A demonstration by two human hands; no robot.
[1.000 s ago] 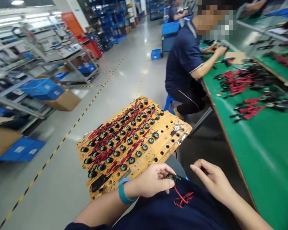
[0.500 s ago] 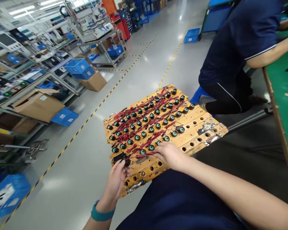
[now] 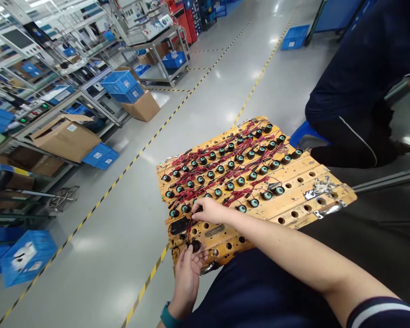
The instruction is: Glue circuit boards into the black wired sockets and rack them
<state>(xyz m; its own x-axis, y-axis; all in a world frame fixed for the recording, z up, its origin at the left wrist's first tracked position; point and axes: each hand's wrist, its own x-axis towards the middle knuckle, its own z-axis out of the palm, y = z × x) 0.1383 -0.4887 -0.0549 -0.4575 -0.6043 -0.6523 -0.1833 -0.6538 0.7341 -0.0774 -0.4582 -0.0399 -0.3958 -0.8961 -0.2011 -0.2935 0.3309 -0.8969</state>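
A yellow wooden board with rows of holes lies before me, several round black parts with green faces and red wires standing in it. My left hand, a teal band at its wrist, pinches one such round black wired part over the board's near left corner. Red wires run from that part up toward my right hand. The right fingers are closed at the end of a row, beside a green-faced part; what they grip is mostly hidden. A flat black piece lies just left of the right hand.
A co-worker in dark clothes sits on a blue stool at the right. Shelving with cardboard boxes and blue bins lines the left. Metal handles are fixed to the board's edges.
My right hand has moved left across the board, toward the row's left end. The left hand has come nearer to me with the black part. The whole view has shifted.
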